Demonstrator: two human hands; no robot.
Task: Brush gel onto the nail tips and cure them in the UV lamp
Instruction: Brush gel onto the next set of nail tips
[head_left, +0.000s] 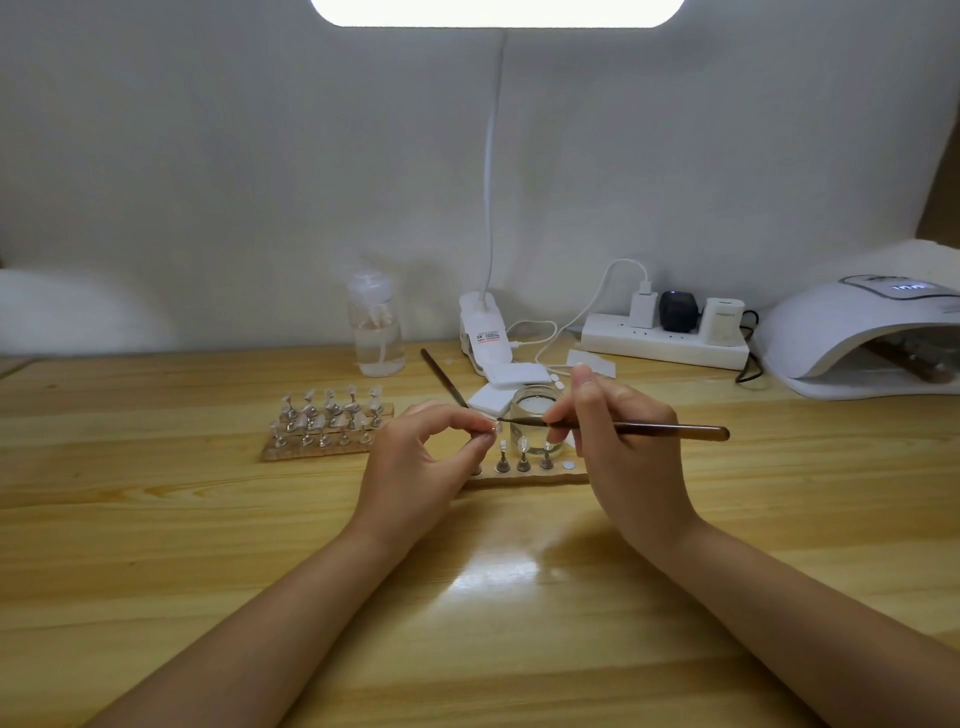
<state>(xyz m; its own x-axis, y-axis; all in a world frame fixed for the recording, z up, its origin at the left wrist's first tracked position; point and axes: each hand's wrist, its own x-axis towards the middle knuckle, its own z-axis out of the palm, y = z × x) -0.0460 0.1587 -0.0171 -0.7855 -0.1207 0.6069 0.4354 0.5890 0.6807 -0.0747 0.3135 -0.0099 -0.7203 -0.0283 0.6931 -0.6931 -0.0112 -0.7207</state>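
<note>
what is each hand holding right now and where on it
The left hand pinches a small nail tip on its stand between thumb and fingertips. The right hand has its grip on the brush partway along the handle, near the bristle end.

I sit at a pale wooden bench (156, 519) with strong grain, pushed against a plain white wall (260, 156). A bright lamp head (496, 10) glows at the top, its white neck (491, 171) dropping to a clamp base (483, 332) at the back, and its light makes a glossy patch on the wood before me. A brown panel (943, 202) shows at the far right.
</note>
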